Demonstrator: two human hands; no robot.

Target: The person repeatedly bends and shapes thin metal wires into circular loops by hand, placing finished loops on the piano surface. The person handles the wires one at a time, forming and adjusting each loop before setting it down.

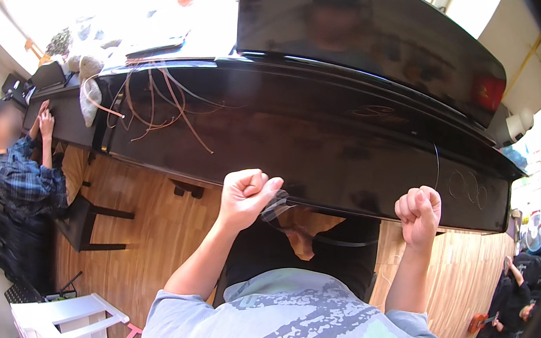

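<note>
I stand at a black grand piano [321,143] with its lid [368,31] raised. My left hand [245,195] is a closed fist held over the piano's near edge. A translucent strip [276,206] shows just under it; whether the fist holds it I cannot tell. My right hand [419,211] is also a fist, further right and lower. A thin wire [437,163] arcs up from it across the black surface, with small wire coils [467,186] lying beside it.
A bundle of copper-coloured wires [156,105] and a grey cloth [88,89] lie on the piano's far left. Another person in a plaid shirt [25,180] stands at that end, hands on the piano. A black stool [86,220] and a white chair [62,333] stand on the wooden floor.
</note>
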